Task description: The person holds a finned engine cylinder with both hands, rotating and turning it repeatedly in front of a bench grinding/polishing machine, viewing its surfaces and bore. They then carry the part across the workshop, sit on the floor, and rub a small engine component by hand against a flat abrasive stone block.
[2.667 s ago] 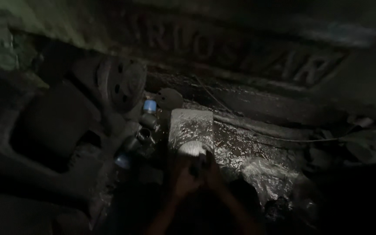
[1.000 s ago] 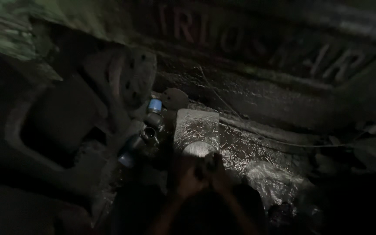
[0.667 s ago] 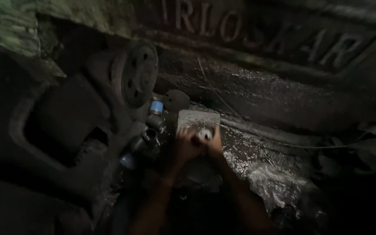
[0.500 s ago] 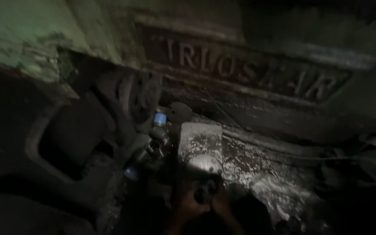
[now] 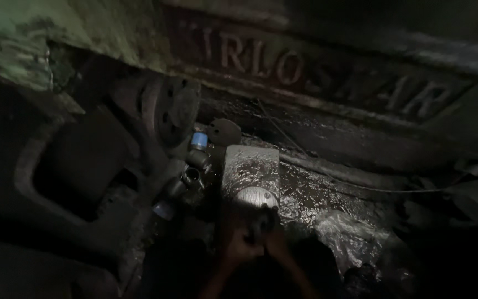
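Observation:
The light is very dim. My left hand [image 5: 234, 243] and my right hand [image 5: 281, 245] are pressed together low in the middle, both closed around a small dark round part [image 5: 261, 224]. Just beyond my fingers lies a shiny round metal face [image 5: 255, 196] at the near end of a wet grey rectangular block [image 5: 250, 163]. Left of the block stand dark pipe fittings [image 5: 190, 176], one with a blue cap [image 5: 198, 139].
A heavy greasy machine casting with a round bolted flange [image 5: 175, 111] fills the left. A long cast panel with raised letters [image 5: 316, 72] runs across the back. Crumpled plastic sheet [image 5: 349, 238] and oily debris lie at the right, and a thin wire [image 5: 327, 174] crosses behind the block.
My hands reached forward onto the block's round face, then drew back toward me with the dark part between them. The view shifted slightly.

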A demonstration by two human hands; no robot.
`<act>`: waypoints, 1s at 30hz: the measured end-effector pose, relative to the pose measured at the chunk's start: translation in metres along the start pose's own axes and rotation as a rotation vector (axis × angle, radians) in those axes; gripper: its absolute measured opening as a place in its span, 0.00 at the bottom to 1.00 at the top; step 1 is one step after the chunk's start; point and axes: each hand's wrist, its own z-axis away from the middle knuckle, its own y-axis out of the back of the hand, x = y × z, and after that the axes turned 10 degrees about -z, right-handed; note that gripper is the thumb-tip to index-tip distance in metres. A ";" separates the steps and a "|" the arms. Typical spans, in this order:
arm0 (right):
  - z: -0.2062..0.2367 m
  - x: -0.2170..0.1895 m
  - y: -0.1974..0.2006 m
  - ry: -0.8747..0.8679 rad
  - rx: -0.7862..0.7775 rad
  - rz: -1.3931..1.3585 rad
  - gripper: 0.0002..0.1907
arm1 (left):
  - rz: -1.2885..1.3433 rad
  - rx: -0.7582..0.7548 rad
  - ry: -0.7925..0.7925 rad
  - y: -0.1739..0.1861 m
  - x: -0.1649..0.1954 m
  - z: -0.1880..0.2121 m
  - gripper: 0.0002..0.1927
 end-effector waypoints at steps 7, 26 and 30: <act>-0.085 0.004 -0.009 -0.148 -0.067 -0.352 0.42 | -0.113 0.053 0.099 -0.004 -0.029 -0.089 0.14; -0.035 0.024 0.013 -0.111 -0.015 -0.083 0.38 | 0.048 0.243 -0.118 -0.013 0.027 0.007 0.32; -0.106 0.010 0.000 -0.036 -0.034 -0.157 0.52 | -0.085 -0.044 0.194 -0.019 -0.017 -0.079 0.31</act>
